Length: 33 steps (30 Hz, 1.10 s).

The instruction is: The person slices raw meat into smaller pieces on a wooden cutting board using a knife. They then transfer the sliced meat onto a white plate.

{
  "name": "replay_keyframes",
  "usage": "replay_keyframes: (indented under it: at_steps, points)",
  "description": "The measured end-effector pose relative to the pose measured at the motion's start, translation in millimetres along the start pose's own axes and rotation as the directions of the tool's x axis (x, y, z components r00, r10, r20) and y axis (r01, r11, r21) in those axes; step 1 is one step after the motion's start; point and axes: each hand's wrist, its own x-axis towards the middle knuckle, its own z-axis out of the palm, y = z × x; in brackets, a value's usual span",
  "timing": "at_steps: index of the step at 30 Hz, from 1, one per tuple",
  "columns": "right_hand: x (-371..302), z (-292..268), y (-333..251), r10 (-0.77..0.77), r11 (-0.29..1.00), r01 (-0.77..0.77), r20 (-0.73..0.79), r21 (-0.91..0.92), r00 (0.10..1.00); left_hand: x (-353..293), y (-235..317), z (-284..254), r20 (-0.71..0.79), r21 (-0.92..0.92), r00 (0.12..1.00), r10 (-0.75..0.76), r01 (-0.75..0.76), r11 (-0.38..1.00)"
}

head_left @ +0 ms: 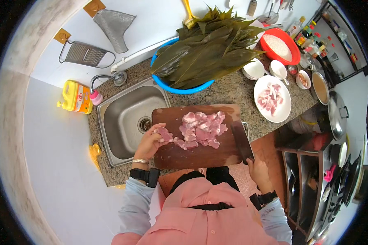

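Observation:
A brown wooden cutting board (171,158) lies across the right part of the sink and the counter edge. Chunks of raw meat (202,130), pink with pale fat, are heaped around its middle. At the board's left side my left hand (146,143) is closed on a piece of raw meat (164,134), beside the strip that trails from the heap. My right hand (259,174) grips the handle of a cleaver (242,143) at the board's right edge. Its dark, broad blade lies over the board, apart from the meat.
The steel sink (122,118) has a faucet (110,77) behind it. A blue basin (184,90) of long green leaves stands behind the board. Right of it are a plate (286,107) of cut meat, white bowls (253,69) and a red basin (294,51) of white grains.

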Motion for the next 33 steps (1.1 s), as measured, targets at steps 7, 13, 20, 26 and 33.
replay_keyframes:
  at_steps: [7, 13, 20, 26, 33]
  points:
    - [3, -3, -5, -0.062, 0.997, 0.061, -0.01, -0.055, 0.998, 15, -3, -26, -0.101, 0.701, 0.962, 0.255, -0.113, 0.704]
    - [2, -1, -1, -0.038, 0.997, 0.038, -0.007, -0.064, 0.999, 2, -12, 33, 0.317, 0.948, 0.755, 0.573, -0.273, -0.165]
    - [0, 2, 0, -0.077, 0.997, 0.077, -0.058, -0.018, 0.995, -8, -70, 22, 0.283, 0.958, 0.932, 0.228, -0.286, -0.023]
    - [2, 1, 1, -0.059, 0.997, 0.059, -0.008, -0.05, 0.998, -16, -50, 37, 0.284, 0.904, 0.869, 0.405, -0.383, 0.189]
    - [2, 0, 0, -0.058, 0.996, 0.057, -0.009, -0.07, 0.998, -1, -70, 60, 0.358, 0.932, 0.854, 0.377, -0.352, -0.088]
